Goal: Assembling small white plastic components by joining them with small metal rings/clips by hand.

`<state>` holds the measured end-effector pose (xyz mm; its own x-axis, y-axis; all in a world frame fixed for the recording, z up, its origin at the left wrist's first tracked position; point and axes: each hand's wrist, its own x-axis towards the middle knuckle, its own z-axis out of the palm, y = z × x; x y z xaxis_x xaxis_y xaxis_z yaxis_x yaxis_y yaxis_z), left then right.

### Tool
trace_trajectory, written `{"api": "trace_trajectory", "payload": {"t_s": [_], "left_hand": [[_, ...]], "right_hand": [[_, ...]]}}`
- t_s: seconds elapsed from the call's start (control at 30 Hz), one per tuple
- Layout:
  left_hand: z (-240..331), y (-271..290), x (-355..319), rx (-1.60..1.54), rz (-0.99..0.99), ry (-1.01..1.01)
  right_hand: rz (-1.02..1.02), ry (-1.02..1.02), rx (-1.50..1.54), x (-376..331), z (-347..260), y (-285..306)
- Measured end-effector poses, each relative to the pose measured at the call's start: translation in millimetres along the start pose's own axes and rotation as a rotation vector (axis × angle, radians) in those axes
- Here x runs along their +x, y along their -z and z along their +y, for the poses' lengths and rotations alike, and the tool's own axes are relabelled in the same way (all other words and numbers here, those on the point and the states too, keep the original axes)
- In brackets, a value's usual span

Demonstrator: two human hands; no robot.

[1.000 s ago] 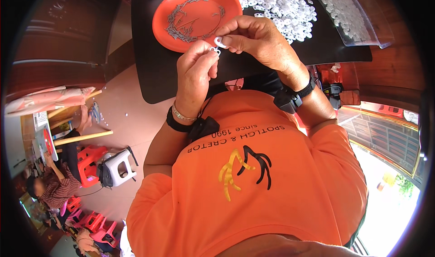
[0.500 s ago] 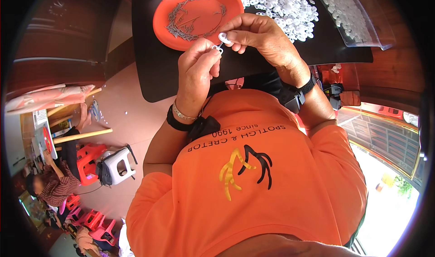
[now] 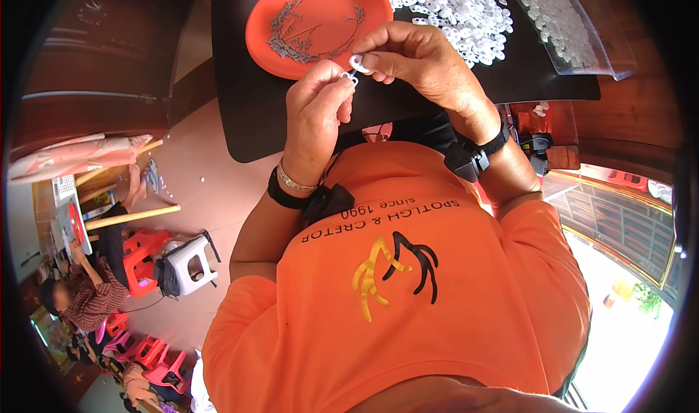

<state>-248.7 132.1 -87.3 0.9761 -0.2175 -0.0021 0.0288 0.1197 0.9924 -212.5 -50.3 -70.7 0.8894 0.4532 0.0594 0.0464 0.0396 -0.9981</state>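
Observation:
Both my hands meet over the near edge of the black table (image 3: 255, 125). My left hand (image 3: 315, 107) is closed, pinching a small white plastic piece with holes (image 3: 350, 79) between thumb and forefinger. In my right hand (image 3: 419, 60), thumb and fingers pinch a white oval plastic piece (image 3: 358, 63). A thin dark pin or screw (image 3: 353, 71) shows between the two pieces; its ends are hidden. Just behind my hands stands a red-orange plate (image 3: 266, 63) with many thin grey pins or screws (image 3: 287, 49) spread in a ring.
A pile of white oval plastic pieces (image 3: 466, 20) lies on the table right of the plate. Farther right is a clear plastic tray (image 3: 615, 67) of similar pieces. At left, a white stool (image 3: 196, 266) and red stool (image 3: 142, 260) stand near a seated person (image 3: 91, 296).
My right hand's fingers have shifted slightly and the white oval piece has turned a little. My left hand stays almost still.

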Motion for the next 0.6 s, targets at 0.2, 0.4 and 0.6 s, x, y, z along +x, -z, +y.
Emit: {"api": "trace_trajectory", "payload": {"t_s": [0.2, 0.4, 0.6], "left_hand": [[1, -2, -1, 0.025, 0.002, -0.005], [1, -2, 2, 0.008, -0.011, -0.007], [-1, -1, 0, -0.062, 0.015, 0.032]], "right_hand": [[0.046, 0.043, -0.12, -5, -8, -7], [0.04, 0.093, -0.132, -5, -2, -10], [0.071, 0.154, -0.111, -9, 3, -20]]}}
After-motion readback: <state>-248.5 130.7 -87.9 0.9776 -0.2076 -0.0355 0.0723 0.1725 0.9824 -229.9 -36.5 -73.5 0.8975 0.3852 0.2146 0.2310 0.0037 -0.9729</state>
